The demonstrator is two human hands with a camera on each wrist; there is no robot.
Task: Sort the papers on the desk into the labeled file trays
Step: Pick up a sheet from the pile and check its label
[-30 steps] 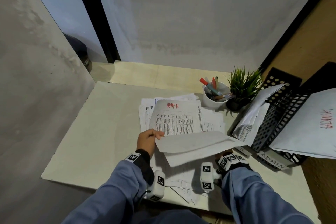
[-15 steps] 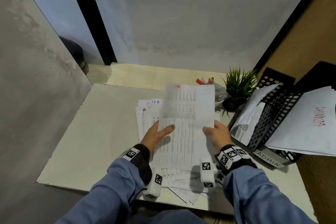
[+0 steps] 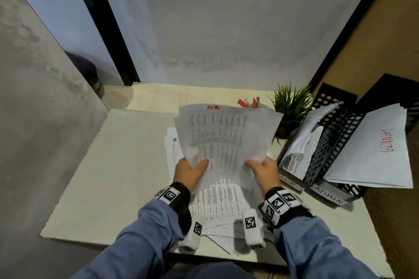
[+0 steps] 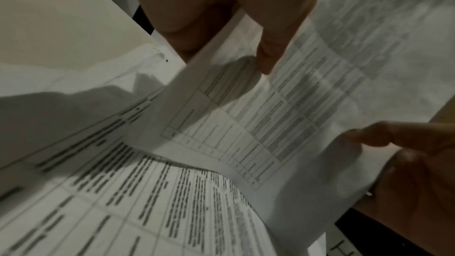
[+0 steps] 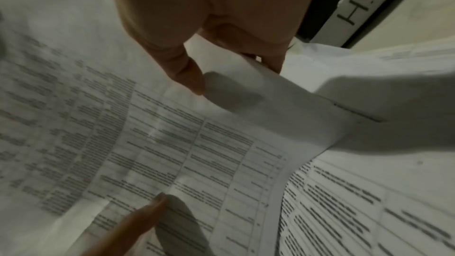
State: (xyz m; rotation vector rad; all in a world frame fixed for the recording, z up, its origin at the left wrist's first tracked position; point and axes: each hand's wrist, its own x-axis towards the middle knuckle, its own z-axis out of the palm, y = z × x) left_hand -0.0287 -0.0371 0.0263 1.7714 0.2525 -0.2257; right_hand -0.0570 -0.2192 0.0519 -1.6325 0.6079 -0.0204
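A printed sheet (image 3: 224,138) with a table and red "HR" at its top stands raised over the desk. My left hand (image 3: 192,169) pinches its lower left edge, thumb on the printed face. My right hand (image 3: 260,169) pinches its lower right edge. In the left wrist view the sheet (image 4: 283,116) runs between my left thumb and fingers, and in the right wrist view the sheet (image 5: 152,143) sits under my right thumb. More papers (image 3: 217,201) lie on the desk beneath. At the right stand two black file trays, the HR tray (image 3: 292,182) and the ADMIN tray (image 3: 328,197), both holding papers.
A small green plant (image 3: 290,106) and a cup of pens (image 3: 251,103) stand behind the raised sheet. The desk mat (image 3: 118,165) stretches to the left. Walls close the desk at back, left and right. The HR label (image 5: 357,5) shows in the right wrist view.
One second ago a sheet was bent over an ADMIN page on the pile. Both hands have since lifted a sheet upright, and its red HR heading now shows.
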